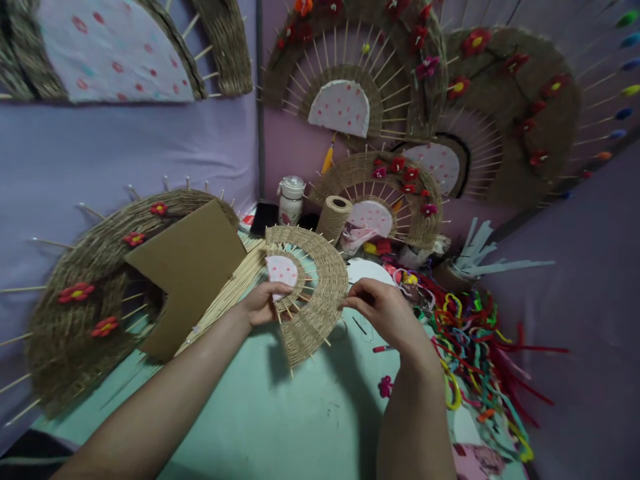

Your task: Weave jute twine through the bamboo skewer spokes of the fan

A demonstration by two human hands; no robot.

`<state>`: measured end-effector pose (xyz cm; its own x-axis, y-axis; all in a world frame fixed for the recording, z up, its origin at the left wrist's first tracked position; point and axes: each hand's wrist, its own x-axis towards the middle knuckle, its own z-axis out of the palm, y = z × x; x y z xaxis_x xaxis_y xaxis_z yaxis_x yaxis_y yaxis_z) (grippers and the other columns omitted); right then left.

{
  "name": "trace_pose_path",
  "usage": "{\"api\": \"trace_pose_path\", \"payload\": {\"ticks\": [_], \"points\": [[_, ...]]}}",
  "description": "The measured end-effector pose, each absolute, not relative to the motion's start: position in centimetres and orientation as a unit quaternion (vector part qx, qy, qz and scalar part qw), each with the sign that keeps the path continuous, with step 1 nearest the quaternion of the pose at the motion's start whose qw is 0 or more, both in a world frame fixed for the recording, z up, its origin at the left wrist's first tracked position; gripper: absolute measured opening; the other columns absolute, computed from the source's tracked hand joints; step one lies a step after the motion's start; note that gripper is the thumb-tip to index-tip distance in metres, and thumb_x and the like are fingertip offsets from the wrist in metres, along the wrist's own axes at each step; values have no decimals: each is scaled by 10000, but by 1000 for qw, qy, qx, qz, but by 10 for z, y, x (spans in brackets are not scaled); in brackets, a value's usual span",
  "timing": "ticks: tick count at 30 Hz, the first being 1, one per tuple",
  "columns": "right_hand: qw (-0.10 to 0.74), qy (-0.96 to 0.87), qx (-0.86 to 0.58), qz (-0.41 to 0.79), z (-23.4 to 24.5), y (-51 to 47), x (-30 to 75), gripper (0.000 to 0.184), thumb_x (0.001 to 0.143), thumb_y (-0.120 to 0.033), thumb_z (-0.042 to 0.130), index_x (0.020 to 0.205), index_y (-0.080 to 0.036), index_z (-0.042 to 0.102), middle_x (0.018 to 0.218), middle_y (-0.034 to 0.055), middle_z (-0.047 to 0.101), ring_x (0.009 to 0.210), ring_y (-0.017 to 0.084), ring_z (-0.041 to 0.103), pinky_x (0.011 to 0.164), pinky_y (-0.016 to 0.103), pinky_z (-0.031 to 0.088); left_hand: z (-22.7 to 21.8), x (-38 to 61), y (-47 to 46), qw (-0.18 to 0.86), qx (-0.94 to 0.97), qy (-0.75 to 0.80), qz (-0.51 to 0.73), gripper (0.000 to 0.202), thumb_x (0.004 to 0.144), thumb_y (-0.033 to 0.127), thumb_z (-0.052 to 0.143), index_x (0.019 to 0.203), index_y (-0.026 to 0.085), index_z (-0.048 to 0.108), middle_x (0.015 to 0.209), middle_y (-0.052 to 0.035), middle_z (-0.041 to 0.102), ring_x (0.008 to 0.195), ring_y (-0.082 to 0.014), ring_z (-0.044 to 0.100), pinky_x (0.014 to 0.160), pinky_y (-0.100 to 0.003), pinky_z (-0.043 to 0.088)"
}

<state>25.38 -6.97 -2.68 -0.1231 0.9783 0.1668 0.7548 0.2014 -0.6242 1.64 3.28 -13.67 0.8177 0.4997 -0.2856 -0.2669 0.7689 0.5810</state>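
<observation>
My left hand (263, 303) grips a half-round fan of woven jute twine (315, 293) near its centre, thumb on the pink dotted fabric patch (281, 269). The fan stands tilted above the pale green table (280, 413), thin wooden sticks poking from its lower edge. My right hand (383, 308) pinches at the fan's outer right rim, fingers pressed together on the twine edge; what lies between the fingertips is too small to see.
A brown cardboard piece (187, 267) and a larger woven fan with red flowers (85, 300) lie at the left. A twine spool (334, 215) and white jar (291, 199) stand behind. Coloured pipe cleaners (475, 340) pile at the right. More finished fans (375, 193) lean on the purple walls.
</observation>
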Motion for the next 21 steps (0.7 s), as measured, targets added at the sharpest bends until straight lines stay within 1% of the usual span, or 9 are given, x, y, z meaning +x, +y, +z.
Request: {"api": "trace_pose_path", "payload": {"ticks": [3,6,11,14,17,21], "points": [[302,-709,-602,212,-29,-68,256,165,798,-306,659,686,-193,616,655,0,626,596,133,515,567,243,381,-142,13,35,925,265,191,193,590,738,175,607,1309,85,490,934,-138,717,662,-190,674,595,-282,480],[329,-697,-587,248,-30,-68,260,157,804,-314,648,715,-189,611,682,3,623,626,139,521,599,250,403,-147,11,36,934,265,160,179,592,733,176,608,1307,79,499,956,-148,717,671,-194,680,583,-274,486],[367,-684,-566,278,-32,-69,265,117,821,-293,614,763,-192,619,727,8,625,672,144,533,634,257,420,-150,9,36,943,254,91,192,460,739,179,613,1189,86,595,935,-140,729,695,-201,697,590,-258,512],[365,-686,-554,299,-33,-68,265,107,826,-275,597,768,-192,630,746,13,645,699,148,558,661,259,432,-150,7,35,946,249,55,200,411,741,170,613,1143,88,619,926,-138,733,704,-193,702,605,-245,525],[343,-697,-550,306,-33,-66,263,117,829,-275,590,770,-192,648,763,20,669,718,156,580,683,266,442,-150,4,35,948,252,35,190,417,736,169,611,1143,76,613,932,-146,732,711,-183,703,603,-226,521],[341,-702,-568,263,-36,-62,263,141,824,-283,608,727,-188,643,719,15,659,670,151,566,647,262,433,-151,2,34,947,268,39,172,447,738,183,599,1169,63,595,940,-152,730,734,-202,707,613,-243,522]]}}
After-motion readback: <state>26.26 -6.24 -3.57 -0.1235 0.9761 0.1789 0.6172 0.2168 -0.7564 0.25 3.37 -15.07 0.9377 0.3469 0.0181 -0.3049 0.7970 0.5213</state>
